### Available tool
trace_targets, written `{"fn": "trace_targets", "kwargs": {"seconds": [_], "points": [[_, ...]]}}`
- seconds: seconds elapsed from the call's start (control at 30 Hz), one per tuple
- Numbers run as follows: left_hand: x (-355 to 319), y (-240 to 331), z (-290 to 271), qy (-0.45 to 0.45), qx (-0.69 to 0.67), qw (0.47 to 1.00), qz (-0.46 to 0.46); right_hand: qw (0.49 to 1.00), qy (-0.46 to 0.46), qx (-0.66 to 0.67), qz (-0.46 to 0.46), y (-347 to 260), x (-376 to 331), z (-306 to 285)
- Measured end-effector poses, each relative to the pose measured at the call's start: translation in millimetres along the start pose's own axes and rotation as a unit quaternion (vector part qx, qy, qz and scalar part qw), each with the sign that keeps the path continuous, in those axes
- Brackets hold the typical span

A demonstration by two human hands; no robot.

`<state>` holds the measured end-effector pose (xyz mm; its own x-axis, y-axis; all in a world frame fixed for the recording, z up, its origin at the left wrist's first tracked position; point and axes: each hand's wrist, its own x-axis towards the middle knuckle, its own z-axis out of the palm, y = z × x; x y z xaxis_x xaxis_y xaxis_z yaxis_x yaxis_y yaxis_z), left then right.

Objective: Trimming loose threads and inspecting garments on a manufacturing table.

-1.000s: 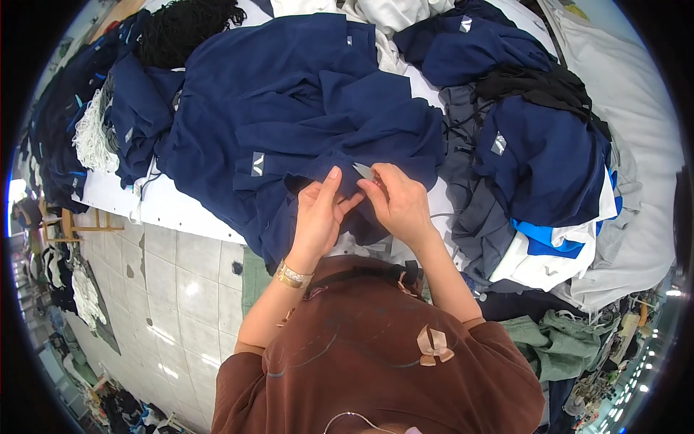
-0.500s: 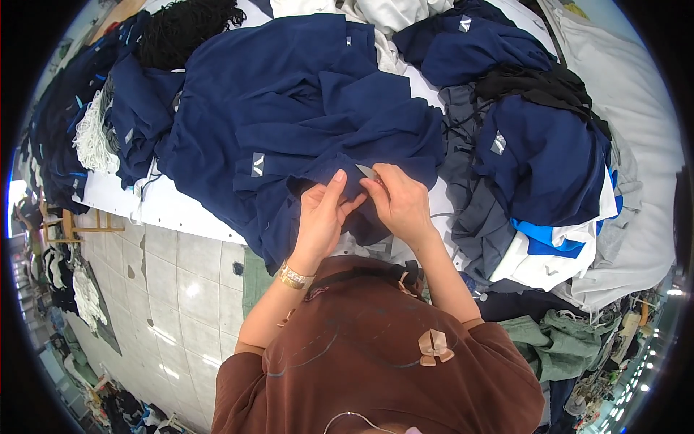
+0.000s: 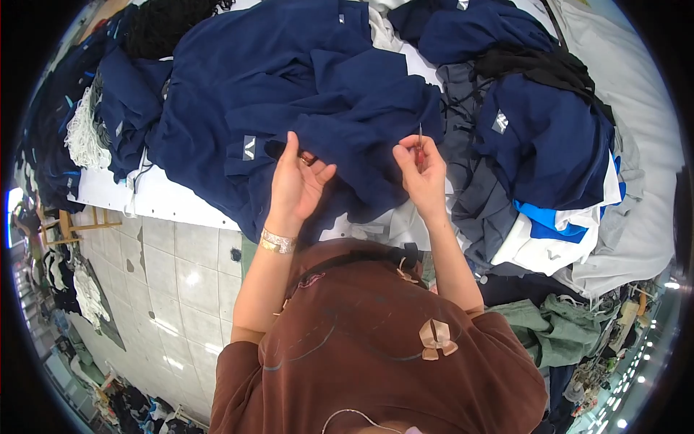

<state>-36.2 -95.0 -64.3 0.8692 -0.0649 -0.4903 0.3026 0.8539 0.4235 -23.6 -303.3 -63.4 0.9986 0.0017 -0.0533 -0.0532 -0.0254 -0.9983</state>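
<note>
A large navy blue garment (image 3: 282, 90) lies in loose folds over the white table in front of me, with a small silver-grey patch (image 3: 249, 147) on it. My left hand (image 3: 298, 184) is over its near edge, palm turned up and fingers apart, holding nothing. To the right, my right hand (image 3: 425, 177) pinches a small red-handled blade (image 3: 420, 155) between thumb and fingers, its thin metal tip pointing away from me. Whether it is a knife or a pair of snips cannot be made out. The hands are apart from each other.
Navy, grey, white and bright blue garments are piled at the right (image 3: 542, 163). Another navy bundle (image 3: 473, 36) sits at the far right. White cords (image 3: 88, 134) and black cords (image 3: 163, 29) lie at the left. A tiled floor (image 3: 181, 278) shows at the lower left.
My hands have moved apart. The left has let go of the garment's edge and turned palm up; the right has drawn off to the right with the blade. The cloth edge has dropped.
</note>
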Motion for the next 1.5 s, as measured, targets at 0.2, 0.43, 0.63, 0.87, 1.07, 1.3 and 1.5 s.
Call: {"fn": "trace_targets", "kwargs": {"seconds": [0.2, 0.43, 0.63, 0.87, 1.07, 1.3, 1.5], "points": [[17.7, -2.2, -30.7, 0.032, 0.060, 0.997, -0.030, 0.997, -0.014, -0.073, 0.023, 18.6, -11.9, -5.9], [13.1, -30.7, -23.6, 0.055, 0.433, 0.894, -0.097, 0.998, -0.021, -0.051, 0.037, 25.7, -16.8, -4.9], [19.3, -37.2, -26.5, 0.013, 0.314, 0.948, -0.051, 0.997, -0.035, -0.055, 0.031, 24.9, -18.2, -3.5], [8.2, -30.0, -13.7, -0.040, 0.176, 0.981, -0.069, 0.997, -0.057, -0.051, 0.017, 15.5, -18.8, 2.3], [2.3, -27.5, -7.4, -0.057, 0.130, 0.987, -0.069, 0.993, -0.069, -0.098, 0.006, 12.7, -20.5, 9.7], [-0.7, -32.3, -6.4, -0.045, 0.026, 0.997, -0.054, 0.962, -0.080, -0.228, -0.129, -1.9, -27.8, 14.5], [-6.6, -36.8, 3.0, -0.034, 0.007, 0.999, -0.036, 0.927, -0.065, -0.311, -0.200, 10.2, -30.6, 15.7]]}}
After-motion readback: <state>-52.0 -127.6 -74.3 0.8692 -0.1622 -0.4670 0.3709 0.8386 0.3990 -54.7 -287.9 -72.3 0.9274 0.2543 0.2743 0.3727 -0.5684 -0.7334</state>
